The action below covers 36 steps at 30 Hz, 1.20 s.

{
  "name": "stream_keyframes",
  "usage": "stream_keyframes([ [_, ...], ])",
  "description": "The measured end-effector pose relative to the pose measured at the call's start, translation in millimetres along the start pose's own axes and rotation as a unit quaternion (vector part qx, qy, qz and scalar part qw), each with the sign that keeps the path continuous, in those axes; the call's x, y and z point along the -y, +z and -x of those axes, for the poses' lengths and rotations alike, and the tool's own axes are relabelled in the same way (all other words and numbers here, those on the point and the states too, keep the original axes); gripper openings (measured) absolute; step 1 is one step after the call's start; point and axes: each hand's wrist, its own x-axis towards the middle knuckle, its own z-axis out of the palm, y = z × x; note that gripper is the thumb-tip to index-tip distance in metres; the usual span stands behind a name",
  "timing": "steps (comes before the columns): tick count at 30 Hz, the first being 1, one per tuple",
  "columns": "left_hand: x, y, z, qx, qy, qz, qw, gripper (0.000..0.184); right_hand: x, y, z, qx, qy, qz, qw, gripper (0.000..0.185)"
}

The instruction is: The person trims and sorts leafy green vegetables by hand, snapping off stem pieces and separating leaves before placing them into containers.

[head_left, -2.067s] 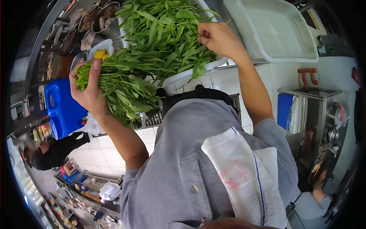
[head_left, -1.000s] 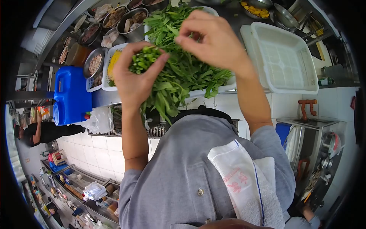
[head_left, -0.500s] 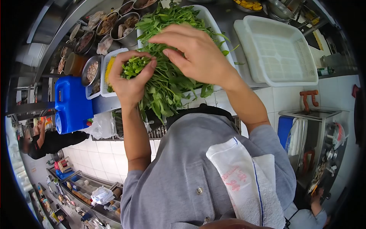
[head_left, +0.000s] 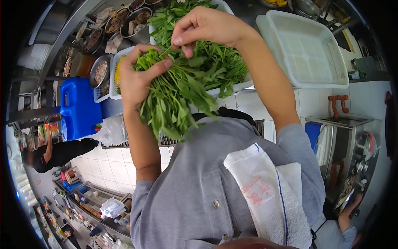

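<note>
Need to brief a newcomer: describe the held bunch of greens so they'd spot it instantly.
Start at the grey shirt, then find the left hand beyond it. It grips the bunch of greens, leaves trailing toward the shirt; the neighbouring greens lie in a white tray.

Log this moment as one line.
left hand: holding leafy bunch | right hand: fingers bent near stems | white tray: more greens

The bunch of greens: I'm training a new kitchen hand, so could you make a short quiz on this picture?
1. Which hand grips the bunch of greens?
2. True or false: the right hand is raised close to the bunch.
3. The towel on the grey shirt is mostly: A) black; B) white; C) green.

Key: 1. The left hand. 2. True. 3. B.
</note>
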Motion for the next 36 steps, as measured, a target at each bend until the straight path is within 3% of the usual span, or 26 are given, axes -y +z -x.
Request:
stream_keyframes([
  [4,-1.3,-1.9,-2.5,0.052,-0.042,0.003,0.998,0.025,-3.6,-3.8,0.7,0.038,0.073,-0.056,0.995,0.02],
  [7,-0.6,-0.7,-3.0,0.055,-0.052,-0.003,0.997,0.025,-12.1,-7.8,-0.8,0.075,0.059,-0.057,0.994,0.019],
  [11,4.3,-3.6,-4.5,0.071,-0.06,-0.036,0.995,0.025,-14.1,-10.5,0.3,0.051,0.051,-0.073,0.995,0.02],
  [14,2.1,-4.0,-1.3,0.102,-0.054,-0.098,0.989,0.025,-20.9,-21.4,-1.7,-0.025,0.019,0.003,1.0,0.027],
  [16,2.0,-7.4,3.4,0.103,-0.071,-0.085,0.988,0.024,-45.6,-48.3,-6.4,-0.167,-0.023,0.123,0.978,0.023],
  [17,1.2,-10.1,5.3,0.104,-0.069,-0.086,0.988,0.024,-41.3,-52.3,0.5,-0.168,-0.024,0.124,0.978,0.023],
  [19,0.5,-16.6,9.7,0.055,-0.05,-0.006,0.997,0.024,-28.5,-62.0,20.3,-0.39,0.079,0.254,0.882,0.014],
  [20,0.9,-19.0,10.7,0.055,-0.047,-0.005,0.997,0.024,-42.1,-72.7,26.2,-0.391,0.077,0.256,0.881,0.014],
  [22,0.2,-22.4,13.0,-0.006,0.001,0.045,0.999,0.026,-91.3,-94.3,29.1,-0.336,0.071,0.479,0.808,0.024],
  [23,-5.2,-21.6,15.4,-0.025,0.012,0.032,0.999,0.025,-98.4,-88.7,29.7,-0.356,0.09,0.5,0.785,0.025],
  [25,-6.9,-23.0,15.3,-0.027,0.054,-0.011,0.998,0.024,-77.0,-57.4,31.6,-0.391,0.076,0.543,0.74,0.027],
  [26,-6.6,-23.4,14.2,-0.028,0.085,-0.056,0.994,0.024,-55.0,-31.9,32.2,-0.399,0.067,0.556,0.726,0.036],
  [28,-7.0,-16.7,12.9,-0.018,0.091,-0.042,0.995,0.023,-39.0,-1.1,26.5,-0.356,-0.099,0.417,0.83,0.044],
  [29,-7.2,-11.4,10.9,-0.016,0.094,-0.037,0.995,0.023,-17.2,24.0,28.8,-0.287,-0.1,0.328,0.895,0.052],
  [30,-6.8,-4.5,8.8,-0.013,0.097,-0.031,0.995,0.024,-24.9,40.6,24.3,-0.22,-0.165,0.259,0.926,0.066],
  [32,-3.5,8.3,5.3,-0.009,0.109,0.018,0.994,0.025,-26.5,73.7,19.1,-0.119,-0.183,0.214,0.952,0.095],
  [34,7.4,15.9,3.0,-0.114,0.164,-0.027,0.979,0.027,-26.5,96.7,20.5,-0.201,-0.171,0.205,0.942,0.111],
  [36,16.6,17.8,1.6,-0.115,0.191,-0.029,0.974,0.027,-30.0,105.8,24.7,-0.23,-0.18,0.245,0.924,0.118],
])
